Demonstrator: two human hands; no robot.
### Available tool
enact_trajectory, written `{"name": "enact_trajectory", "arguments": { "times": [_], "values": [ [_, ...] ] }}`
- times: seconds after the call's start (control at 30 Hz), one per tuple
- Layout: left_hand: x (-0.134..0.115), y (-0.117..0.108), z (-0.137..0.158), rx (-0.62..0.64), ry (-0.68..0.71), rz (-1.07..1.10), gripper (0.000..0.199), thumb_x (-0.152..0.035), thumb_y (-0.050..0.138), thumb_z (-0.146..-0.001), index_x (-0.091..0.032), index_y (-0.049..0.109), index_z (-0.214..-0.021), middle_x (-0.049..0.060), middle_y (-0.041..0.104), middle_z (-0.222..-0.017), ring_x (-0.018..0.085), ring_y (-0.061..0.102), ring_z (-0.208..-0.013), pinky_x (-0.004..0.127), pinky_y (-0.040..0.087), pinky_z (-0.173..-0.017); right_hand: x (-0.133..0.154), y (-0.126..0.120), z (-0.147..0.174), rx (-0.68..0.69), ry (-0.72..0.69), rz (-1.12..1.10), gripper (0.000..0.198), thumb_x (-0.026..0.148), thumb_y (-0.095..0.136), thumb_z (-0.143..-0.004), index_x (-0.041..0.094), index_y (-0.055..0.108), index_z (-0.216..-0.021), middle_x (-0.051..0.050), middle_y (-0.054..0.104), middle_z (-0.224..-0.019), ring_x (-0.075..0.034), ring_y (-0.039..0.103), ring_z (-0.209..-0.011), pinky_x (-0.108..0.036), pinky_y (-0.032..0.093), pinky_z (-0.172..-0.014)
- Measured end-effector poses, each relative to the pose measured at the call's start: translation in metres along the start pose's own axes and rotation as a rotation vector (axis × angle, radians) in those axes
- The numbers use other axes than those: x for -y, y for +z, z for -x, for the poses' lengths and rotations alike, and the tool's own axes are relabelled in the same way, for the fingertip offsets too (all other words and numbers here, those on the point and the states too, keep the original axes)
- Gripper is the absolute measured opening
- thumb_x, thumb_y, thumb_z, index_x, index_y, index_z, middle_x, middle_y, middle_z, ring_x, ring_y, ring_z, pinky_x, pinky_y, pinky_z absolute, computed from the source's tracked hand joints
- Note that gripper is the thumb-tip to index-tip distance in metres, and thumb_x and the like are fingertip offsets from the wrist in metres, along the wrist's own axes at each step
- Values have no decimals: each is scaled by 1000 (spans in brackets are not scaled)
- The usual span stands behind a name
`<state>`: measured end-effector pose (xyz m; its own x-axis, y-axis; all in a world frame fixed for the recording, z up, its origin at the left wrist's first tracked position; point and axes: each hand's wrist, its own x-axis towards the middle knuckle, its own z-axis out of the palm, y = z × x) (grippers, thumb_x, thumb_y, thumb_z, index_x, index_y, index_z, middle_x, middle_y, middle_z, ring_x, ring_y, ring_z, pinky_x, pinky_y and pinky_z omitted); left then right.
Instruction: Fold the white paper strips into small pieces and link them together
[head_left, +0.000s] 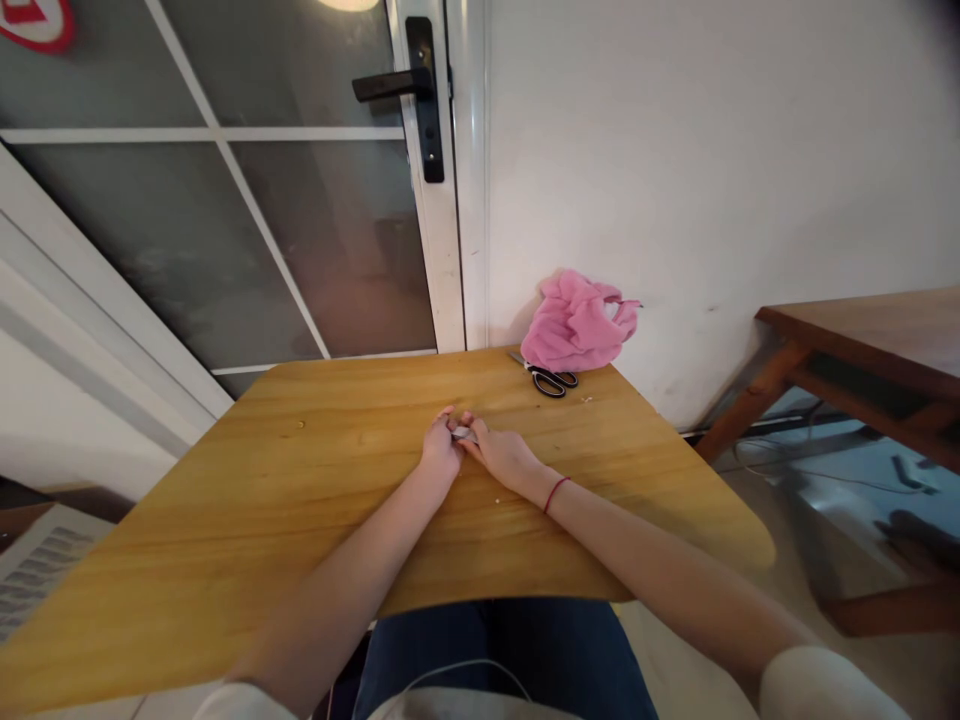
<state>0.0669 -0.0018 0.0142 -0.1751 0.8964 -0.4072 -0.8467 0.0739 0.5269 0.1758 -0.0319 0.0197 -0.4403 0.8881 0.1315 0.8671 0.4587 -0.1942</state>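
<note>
My left hand [442, 446] and my right hand [501, 452] meet over the middle of the wooden table [330, 520]. Between them is a small whitish-grey piece [464, 433], too small to name. Fingers of both hands are closed around it, and they partly cover it. A thin red band circles my right wrist. Beyond the hands, toward the back edge, lie black-handled scissors [551, 381], their blades partly under a pink cloth bundle [577, 325].
A wall and a glazed door with a black handle [424, 95] stand behind the table. Small crumbs [586, 400] dot the tabletop. To the right is another wooden table [862, 330], with cables on the floor beneath. A carton [52, 560] sits low at the left.
</note>
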Motion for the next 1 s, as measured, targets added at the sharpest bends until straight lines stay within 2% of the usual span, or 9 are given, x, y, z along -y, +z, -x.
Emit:
{"name": "enact_trajectory", "arguments": {
  "times": [0.1, 0.23, 0.3, 0.37, 0.5, 0.57, 0.67, 0.8, 1.0],
  "values": [
    [-17, -3, -10, -13, 9, 56, 16, -13, 42, -88, -15, 50, -75, -8, 39, -54, 6, 44, -45, 22, 46, -53, -1, -2, 2, -16, 4, -8, 34, 40, 27, -95, 14, 46, -107, -10, 67, -83, -22, 66, -72, -23, 39, -55],
    [-28, -3, -14, 0, -1, 79, 17, -19, 44, -89, -13, 52, -75, -6, 46, -57, 5, 43, -45, 20, 44, -49, -4, -6, 4, -51, 1, -69, 30, 39, 29, -95, 15, 44, -105, -7, 66, -80, -19, 64, -68, -22, 35, -52],
    [-23, 0, -8, 39, -37, 63, 24, -13, 38, -89, -14, 51, -68, -5, 44, -52, 6, 47, -46, 20, 47, -53, -4, -6, 4, -75, 9, -117, 30, 39, 31, -94, 15, 44, -106, -7, 66, -81, -19, 64, -68, -22, 33, -52],
    [-13, 3, 3, 90, -81, 37, 28, -13, 36, -88, -15, 51, -64, -1, 49, -53, 10, 55, -53, 22, 49, -58, -5, -7, 3, -106, 20, -144, 31, 40, 33, -94, 15, 43, -109, -8, 67, -85, -19, 64, -70, -22, 33, -52],
    [7, 10, 26, 156, -150, -22, 26, -27, 42, -87, -14, 56, -69, 7, 63, -68, 16, 62, -63, 28, 51, -61, -8, -8, 3, -159, 35, -114, 35, 44, 35, -92, 16, 44, -111, -7, 67, -88, -19, 64, -74, -22, 34, -54],
    [11, 11, 32, 171, -164, -42, 20, -25, 44, -85, -14, 56, -73, 9, 66, -73, 18, 64, -68, 28, 52, -66, -9, -9, 4, -161, 36, -79, 37, 48, 36, -91, 17, 47, -108, -7, 67, -87, -20, 64, -74, -23, 33, -55],
    [13, 10, 32, 165, -169, -64, 14, -13, 43, -84, -14, 57, -81, 9, 67, -76, 17, 65, -72, 27, 51, -70, -10, -10, 4, -167, 36, -58, 42, 53, 37, -89, 17, 49, -105, -7, 67, -86, -20, 64, -74, -23, 33, -54],
    [13, 6, 22, 127, -154, -73, 22, -7, 36, -85, -14, 56, -90, 7, 66, -74, 13, 64, -65, 23, 51, -66, -11, -10, 3, -211, 25, -51, 39, 52, 36, -89, 18, 51, -103, -6, 67, -86, -18, 64, -74, -22, 32, -54],
    [13, 3, 12, 98, -132, -65, 22, -6, 34, -86, -15, 53, -87, 7, 65, -80, 12, 64, -65, 20, 50, -59, -12, -10, 2, -255, -22, -29, 38, 49, 36, -90, 18, 51, -106, -6, 67, -90, -17, 63, -76, -23, 32, -54]
  ]
}}
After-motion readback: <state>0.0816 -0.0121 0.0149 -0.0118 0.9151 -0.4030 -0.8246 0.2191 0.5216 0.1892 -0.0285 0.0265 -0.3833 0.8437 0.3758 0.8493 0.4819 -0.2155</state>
